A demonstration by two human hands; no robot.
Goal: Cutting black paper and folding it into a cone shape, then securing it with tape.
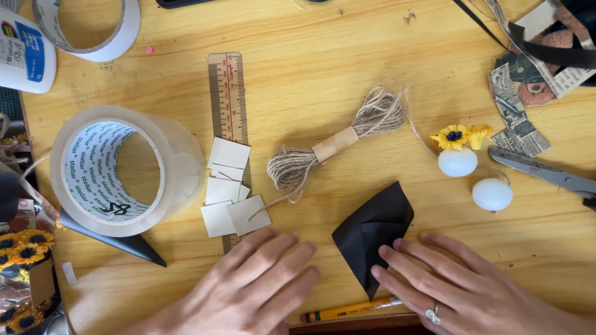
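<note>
A folded piece of black paper (372, 232) lies on the wooden table (323, 56) near the front edge. My right hand (453, 285) rests flat beside it, its fingertips touching the paper's lower right edge. It wears a ring. My left hand (254, 285) lies flat on the table to the left of the black paper, fingers together, holding nothing. A yellow pencil (351, 309) lies between the two hands at the table's front edge. Several small beige card squares (226, 195) sit just above my left hand.
A big roll of clear tape (121, 170) stands at left, a wooden ruler (228, 99) beside it. A hank of jute twine (335, 144) lies mid-table. Two white egg shapes (475, 180), one topped by a yellow flower (459, 136), scissors (546, 174) and paper scraps (521, 105) are at right.
</note>
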